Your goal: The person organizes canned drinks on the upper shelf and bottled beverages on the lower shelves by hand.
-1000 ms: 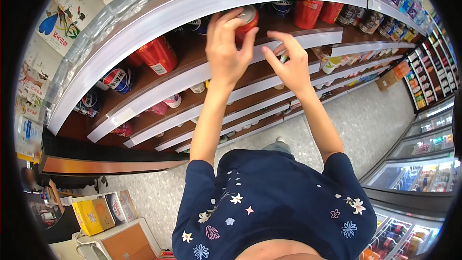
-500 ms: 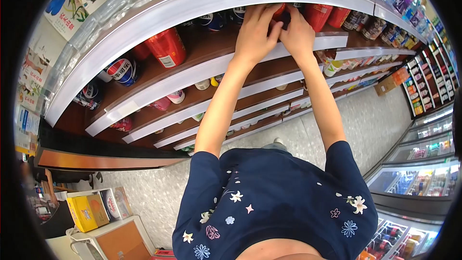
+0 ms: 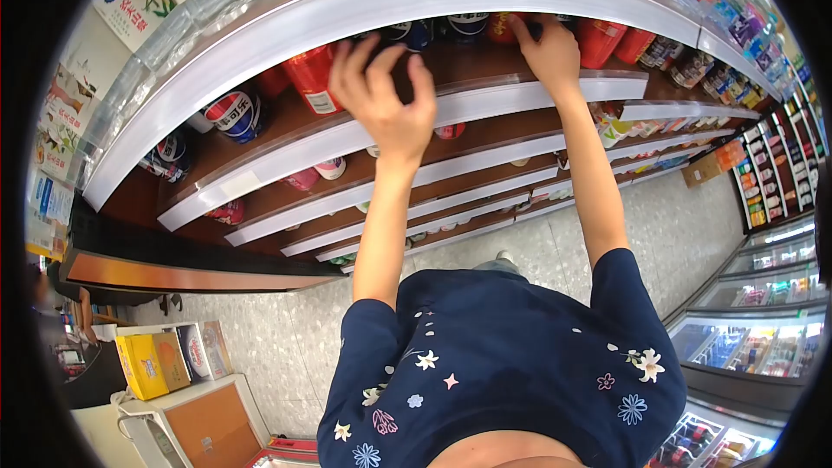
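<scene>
My left hand [image 3: 386, 108] is raised in front of the upper drinks shelf, its fingers spread and holding nothing. The fingertips overlap the right side of a large red can [image 3: 310, 78]. Behind them stands a dark blue can [image 3: 412, 35], partly hidden by the hand. My right hand [image 3: 552, 56] reaches under the shelf board above, fingers apart, with its thumb at the side of another red can [image 3: 500, 28]. Left of that one is a blue Pepsi can [image 3: 465, 26]. More red cans [image 3: 600, 42] stand to the right of my right hand.
A white-edged upper shelf [image 3: 390, 0] with clear bottles overhangs the cans. Lower shelves [image 3: 472, 165] hold more packaged goods. At far left on the can shelf stands a Pepsi can [image 3: 234, 116]. Glass-fronted coolers [image 3: 737, 325] line the right; a yellow box [image 3: 149, 366] sits lower left.
My left hand has come away from beside my right hand, moving left toward the large red can with its fingers spreading. My right hand stays by the other red can, now more visible.
</scene>
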The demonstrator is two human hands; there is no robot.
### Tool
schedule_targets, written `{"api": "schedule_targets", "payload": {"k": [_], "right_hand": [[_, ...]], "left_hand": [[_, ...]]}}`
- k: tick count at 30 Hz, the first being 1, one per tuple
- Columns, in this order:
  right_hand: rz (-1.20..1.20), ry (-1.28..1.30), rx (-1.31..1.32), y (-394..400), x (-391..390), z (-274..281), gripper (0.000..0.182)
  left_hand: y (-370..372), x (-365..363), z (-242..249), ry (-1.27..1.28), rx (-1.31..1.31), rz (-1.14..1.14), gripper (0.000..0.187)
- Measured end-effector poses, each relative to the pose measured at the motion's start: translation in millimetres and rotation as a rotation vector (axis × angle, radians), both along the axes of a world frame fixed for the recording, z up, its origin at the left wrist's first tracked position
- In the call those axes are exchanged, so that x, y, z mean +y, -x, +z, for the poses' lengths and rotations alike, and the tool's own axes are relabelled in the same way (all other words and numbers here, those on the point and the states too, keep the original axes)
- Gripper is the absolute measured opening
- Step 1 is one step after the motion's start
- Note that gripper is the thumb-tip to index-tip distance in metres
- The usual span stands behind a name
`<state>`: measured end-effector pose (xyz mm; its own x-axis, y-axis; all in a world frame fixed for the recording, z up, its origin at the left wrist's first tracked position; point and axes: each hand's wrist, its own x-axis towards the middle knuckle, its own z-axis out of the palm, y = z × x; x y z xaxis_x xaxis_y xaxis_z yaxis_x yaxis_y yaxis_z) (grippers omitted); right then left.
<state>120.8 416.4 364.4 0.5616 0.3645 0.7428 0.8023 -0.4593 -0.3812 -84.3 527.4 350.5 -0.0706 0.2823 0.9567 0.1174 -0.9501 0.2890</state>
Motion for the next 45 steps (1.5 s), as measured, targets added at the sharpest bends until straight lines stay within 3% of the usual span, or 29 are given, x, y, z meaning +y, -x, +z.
{"api": "schedule_targets", "payload": {"k": [3,4,7,10,13,16,19,20,21,23,27,31,35,45], "right_hand": [[-0.016,-0.052,-0.008,3.3,4.2,-3.4,0.054],[-0.014,-0.018,0.071,11.2,0.6,1.7,0.049],[0.005,-0.217,-0.082,15.1,2.7,1.6,0.046],[0.108,-0.31,-0.128,21.2,-2.1,-3.1,0.026],[0.274,-0.448,-0.301,24.7,-3.5,-6.4,0.014],[0.392,-0.458,-0.334,44.6,-6.6,-12.9,0.012],[0.503,-0.414,-0.286,65.3,-6.8,-23.2,0.014],[0.476,-0.399,-0.363,70.2,-8.1,-22.5,0.014],[0.449,-0.382,-0.439,74.2,-9.5,-21.3,0.014],[0.459,-0.388,-0.407,79.1,-13.5,-20.5,0.014],[0.455,-0.395,-0.357,72.0,-30.4,-17.5,0.013],[0.421,-0.402,-0.308,52.4,-49.5,-21.0,0.012],[0.384,-0.398,-0.268,31.7,-70.0,-22.3,0.011],[0.334,-0.384,-0.217,-27.3,-118.5,-29.4,0.01]], "left_hand": [[24.7,17.9,-1.6,-0.005,-0.03,0.218,0.027],[33.9,21.8,-4.1,0.013,-0.068,0.238,0.034],[47.9,36.0,1.6,0.09,-0.145,0.219,0.05],[53.7,42.7,1.6,0.342,-0.065,-0.065,0.06],[55.9,41.0,3.7,0.372,0.099,0.022,0.066],[59.3,28.0,15.8,0.48,0.177,-0.061,0.068],[44.8,24.3,10.2,0.448,0.162,-0.252,0.069],[39.8,18.8,9.4,0.438,0.238,-0.223,0.07],[34.3,12.5,10.4,0.376,0.321,-0.109,0.068],[23.9,0.3,18.8,0.388,0.451,-0.117,0.064],[-2.5,-17.2,27.1,0.393,0.525,-0.228,0.058],[-32.6,-29.7,22.2,0.19,0.46,-0.173,0.056],[-53.9,-48.7,26.4,0.367,0.535,-0.346,0.056],[-108.6,-82.1,23.7,0.341,0.586,-0.306,0.043]]}}
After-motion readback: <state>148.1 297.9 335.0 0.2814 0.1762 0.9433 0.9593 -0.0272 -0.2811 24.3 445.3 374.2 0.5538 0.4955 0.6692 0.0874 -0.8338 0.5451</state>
